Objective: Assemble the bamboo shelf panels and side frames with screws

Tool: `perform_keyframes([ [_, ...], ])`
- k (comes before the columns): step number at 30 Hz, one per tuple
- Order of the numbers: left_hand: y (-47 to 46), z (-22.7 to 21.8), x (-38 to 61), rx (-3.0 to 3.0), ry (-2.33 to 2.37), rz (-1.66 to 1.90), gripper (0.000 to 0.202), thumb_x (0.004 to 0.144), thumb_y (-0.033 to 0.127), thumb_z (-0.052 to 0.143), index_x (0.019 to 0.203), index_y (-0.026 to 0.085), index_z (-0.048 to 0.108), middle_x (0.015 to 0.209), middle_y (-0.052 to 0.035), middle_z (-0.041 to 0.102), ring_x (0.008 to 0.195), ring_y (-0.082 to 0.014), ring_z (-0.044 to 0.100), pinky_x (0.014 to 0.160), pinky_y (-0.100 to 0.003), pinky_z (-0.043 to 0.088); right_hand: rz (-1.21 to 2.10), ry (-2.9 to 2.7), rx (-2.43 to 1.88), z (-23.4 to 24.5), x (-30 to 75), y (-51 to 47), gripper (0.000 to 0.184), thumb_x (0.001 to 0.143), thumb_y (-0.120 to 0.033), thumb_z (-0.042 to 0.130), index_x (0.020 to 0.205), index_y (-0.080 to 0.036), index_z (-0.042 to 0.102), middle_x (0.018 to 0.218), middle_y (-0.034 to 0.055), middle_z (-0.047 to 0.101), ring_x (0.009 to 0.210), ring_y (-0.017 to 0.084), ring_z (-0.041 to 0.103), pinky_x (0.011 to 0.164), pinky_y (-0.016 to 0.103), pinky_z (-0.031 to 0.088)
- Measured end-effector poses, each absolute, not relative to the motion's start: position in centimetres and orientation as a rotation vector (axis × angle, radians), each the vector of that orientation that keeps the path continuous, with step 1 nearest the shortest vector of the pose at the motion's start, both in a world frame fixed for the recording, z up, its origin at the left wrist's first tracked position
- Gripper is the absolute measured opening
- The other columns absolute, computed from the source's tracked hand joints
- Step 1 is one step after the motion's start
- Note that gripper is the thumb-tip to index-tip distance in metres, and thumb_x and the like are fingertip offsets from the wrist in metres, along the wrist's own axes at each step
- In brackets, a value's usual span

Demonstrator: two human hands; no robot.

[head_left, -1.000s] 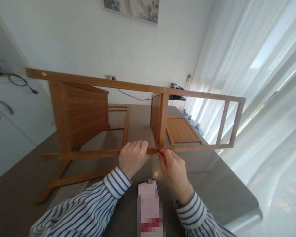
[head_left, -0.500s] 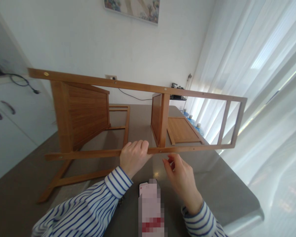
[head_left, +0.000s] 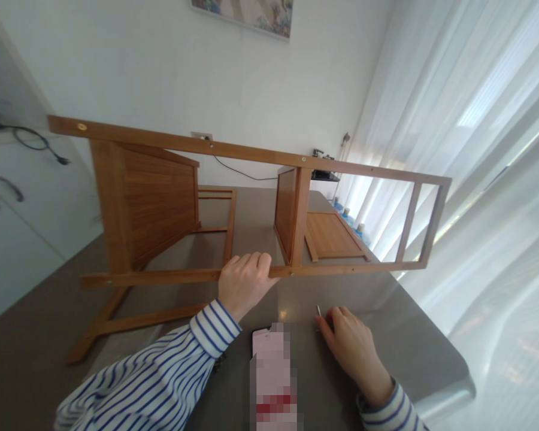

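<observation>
A wooden shelf frame [head_left: 247, 152] lies on its side on the grey table [head_left: 399, 323], with two shelf boards fitted between its long rails. My left hand [head_left: 245, 282] is closed around the near lower rail, just left of the middle upright. Down on the tabletop, my right hand [head_left: 353, 341] rests with its fingertips pinched at a small metal tool [head_left: 318, 312]. A phone [head_left: 269, 353] lies between my two forearms, at the table's near edge.
A loose wooden shelf board [head_left: 332, 236] lies flat on the table behind the frame. White cabinets [head_left: 9, 227] stand at the left, a white wall with a socket and cable at the back, sheer curtains [head_left: 476, 149] at the right.
My right hand left the lower rail near the upright and dropped to the tabletop beside the small metal tool. My left hand kept its hold on the rail.
</observation>
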State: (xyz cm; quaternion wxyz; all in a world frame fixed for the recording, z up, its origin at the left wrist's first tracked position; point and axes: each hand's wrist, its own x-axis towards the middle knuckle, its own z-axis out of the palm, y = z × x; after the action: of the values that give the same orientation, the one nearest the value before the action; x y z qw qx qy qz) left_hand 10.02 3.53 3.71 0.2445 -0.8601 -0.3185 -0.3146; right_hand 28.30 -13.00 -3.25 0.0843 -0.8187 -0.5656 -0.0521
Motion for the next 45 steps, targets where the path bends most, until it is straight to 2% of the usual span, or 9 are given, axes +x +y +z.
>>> perform_keyframes([
  [9, 3.4, 3.8, 10.1, -2.328, -0.860, -0.889, 0.036, 0.083, 0.050, 0.053, 0.067, 0.018, 0.053, 0.059, -0.0042, 0.058, 0.059, -0.0206, 0.056, 0.058, -0.033, 0.030, -0.130, -1.774, -2.432, -3.4, 28.0, -11.7, 0.017, 0.091, -0.014, 0.044, 0.078, -0.017, 0.055, 0.076, 0.0079, 0.065, 0.069, 0.018, 0.066, 0.054, 0.024, 0.040],
  [14, 3.5, 3.7, 10.2, -2.334, -0.849, -0.912, 0.037, 0.083, 0.051, 0.053, 0.066, 0.018, 0.053, 0.058, -0.0040, 0.057, 0.058, -0.0203, 0.055, 0.058, -0.032, 0.029, -0.060, -1.795, -2.305, -1.4, 27.7, -11.8, 0.016, 0.092, -0.020, 0.045, 0.081, -0.019, 0.056, 0.065, 0.0026, 0.065, 0.063, 0.017, 0.065, 0.054, 0.024, 0.038],
  [19, 3.6, 3.6, 10.2, -2.340, -0.855, -0.918, 0.038, 0.084, 0.051, 0.050, 0.066, 0.018, 0.053, 0.059, -0.0045, 0.058, 0.059, -0.0208, 0.055, 0.058, -0.033, 0.029, -0.075, -1.617, -1.878, 1.9, 25.5, -11.5, 0.013, 0.091, -0.020, 0.046, 0.093, -0.019, 0.059, 0.077, 0.0010, 0.065, 0.068, 0.014, 0.062, 0.063, 0.024, 0.041],
  [23, 3.6, 3.6, 10.2, -2.353, -0.863, -0.925, 0.039, 0.085, 0.051, 0.049, 0.066, 0.018, 0.054, 0.059, -0.0054, 0.059, 0.058, -0.0208, 0.055, 0.058, -0.033, 0.029, -0.192, -1.582, -1.739, 3.4, 23.8, -10.8, 0.015, 0.090, -0.019, 0.046, 0.093, -0.019, 0.061, 0.075, 0.0017, 0.062, 0.067, 0.014, 0.058, 0.063, 0.024, 0.041],
  [29, 3.6, 3.5, 10.2, -2.359, -0.868, -0.902, 0.038, 0.085, 0.051, 0.048, 0.067, 0.018, 0.054, 0.061, -0.0055, 0.059, 0.061, -0.0212, 0.056, 0.059, -0.033, 0.030, -0.305, -1.609, -1.697, 3.7, 23.1, -9.8, 0.016, 0.090, -0.017, 0.046, 0.090, -0.018, 0.062, 0.071, 0.0018, 0.060, 0.065, 0.015, 0.056, 0.063, 0.025, 0.040],
  [45, 3.6, 3.5, 10.2, -2.384, -0.890, -0.875, 0.037, 0.085, 0.051, 0.048, 0.069, 0.018, 0.054, 0.063, -0.0054, 0.060, 0.062, -0.0224, 0.057, 0.060, -0.034, 0.031, -0.316, -1.630, -1.720, 4.0, 22.9, -9.2, 0.017, 0.090, -0.015, 0.046, 0.088, -0.018, 0.062, 0.073, 0.0020, 0.063, 0.069, 0.015, 0.059, 0.064, 0.026, 0.040],
])
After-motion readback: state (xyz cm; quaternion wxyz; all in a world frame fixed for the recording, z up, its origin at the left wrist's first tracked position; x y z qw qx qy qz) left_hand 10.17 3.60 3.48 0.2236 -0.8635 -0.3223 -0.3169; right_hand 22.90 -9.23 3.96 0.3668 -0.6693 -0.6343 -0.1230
